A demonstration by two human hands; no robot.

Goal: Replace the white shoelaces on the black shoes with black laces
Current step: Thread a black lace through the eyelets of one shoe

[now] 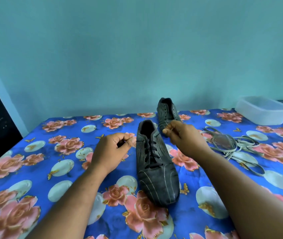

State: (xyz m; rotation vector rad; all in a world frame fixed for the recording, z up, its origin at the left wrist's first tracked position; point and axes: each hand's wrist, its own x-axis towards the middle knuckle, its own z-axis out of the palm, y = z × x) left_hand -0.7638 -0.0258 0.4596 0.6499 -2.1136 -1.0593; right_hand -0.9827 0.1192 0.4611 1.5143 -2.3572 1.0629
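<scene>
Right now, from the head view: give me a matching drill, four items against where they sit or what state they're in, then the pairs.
Things:
1. near shoe
2. far shoe
3. white laces
4. plastic tub

States:
A. loose pile on the cloth, right of the shoes
B. threaded with a black lace
C. far right corner, by the wall
D. eyelets bare, no lace

Pairs: 1-B, 2-D, 3-A, 4-C

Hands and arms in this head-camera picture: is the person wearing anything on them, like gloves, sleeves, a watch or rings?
Nothing that shows. The left hand and right hand are bare, with no gloves, and no rings can be seen on the visible fingers. Both forearms are uncovered down to the picture's bottom edge: no sleeves, watch or bracelet on either wrist.
</scene>
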